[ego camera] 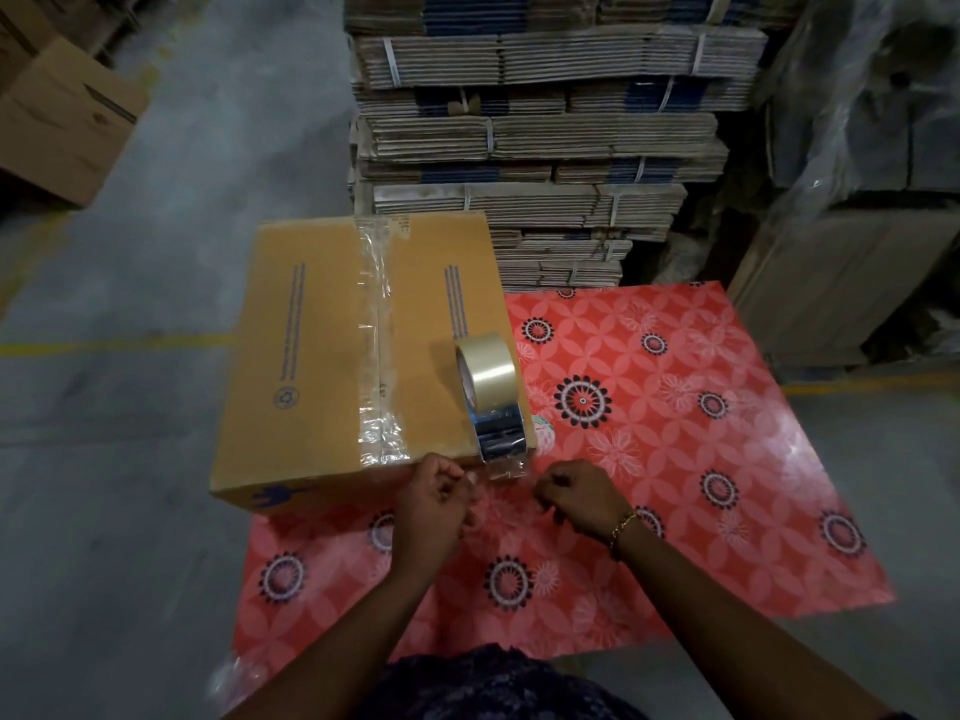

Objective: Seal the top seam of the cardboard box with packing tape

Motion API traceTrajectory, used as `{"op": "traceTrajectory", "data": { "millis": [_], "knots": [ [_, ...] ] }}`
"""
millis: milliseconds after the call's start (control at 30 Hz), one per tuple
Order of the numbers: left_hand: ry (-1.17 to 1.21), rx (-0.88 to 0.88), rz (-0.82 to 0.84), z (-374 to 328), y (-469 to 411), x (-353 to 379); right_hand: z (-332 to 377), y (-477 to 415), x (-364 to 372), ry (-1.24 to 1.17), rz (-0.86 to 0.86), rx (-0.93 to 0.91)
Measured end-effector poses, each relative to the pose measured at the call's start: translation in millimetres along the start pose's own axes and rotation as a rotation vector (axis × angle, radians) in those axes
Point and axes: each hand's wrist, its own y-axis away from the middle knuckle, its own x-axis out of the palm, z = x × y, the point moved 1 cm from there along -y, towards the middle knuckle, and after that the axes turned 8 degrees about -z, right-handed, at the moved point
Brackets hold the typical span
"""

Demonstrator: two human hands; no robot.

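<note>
A closed brown cardboard box (pixel 306 356) rests on a red flowered mat, with clear tape (pixel 376 350) running along its top seam from the far edge to the near edge. A roll of clear packing tape (pixel 485 368) stands on edge at the box's near right corner. A loose strip (pixel 501 449) hangs from the roll over the box edge. My left hand (pixel 434 504) and my right hand (pixel 579 493) are just below that edge, fingers pinched at either side of the strip's free end. Whether both truly grip it is hard to see.
The red flowered mat (pixel 675 407) covers the floor in front of me. A tall stack of bundled flat cartons (pixel 535 137) stands right behind the box. Another open carton (pixel 57 122) sits far left. Wrapped cartons (pixel 857 226) stand at right. Grey concrete floor lies at left.
</note>
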Motion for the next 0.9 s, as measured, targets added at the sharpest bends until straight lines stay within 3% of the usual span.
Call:
{"op": "traceTrajectory", "data": {
  "millis": [67, 167, 300, 400, 567, 800, 900],
  "knots": [
    [0.046, 0.058, -0.041, -9, -5, -7, -1, -1, -12, -0.074, -0.13, 0.001],
    [0.241, 0.005, -0.001, -37, -13, -9, 20, -10, -29, -0.392, -0.289, 0.022],
    [0.303, -0.053, 0.18, -67, -20, 4, 68, -22, -31, -0.648, -0.039, 0.064],
    [0.365, -0.103, 0.267, -74, -16, 12, 80, -20, -21, -0.584, 0.063, -0.028],
    [0.438, -0.064, 0.271, -79, -10, 19, 70, -20, -15, -0.592, 0.039, -0.067],
    [0.439, -0.107, 0.218, -91, -3, 43, 63, -16, -34, -0.254, -0.154, -0.207],
    [0.399, -0.127, 0.25, -105, 6, 79, 38, -13, -55, -0.236, -0.279, -0.153]
  ]
}}
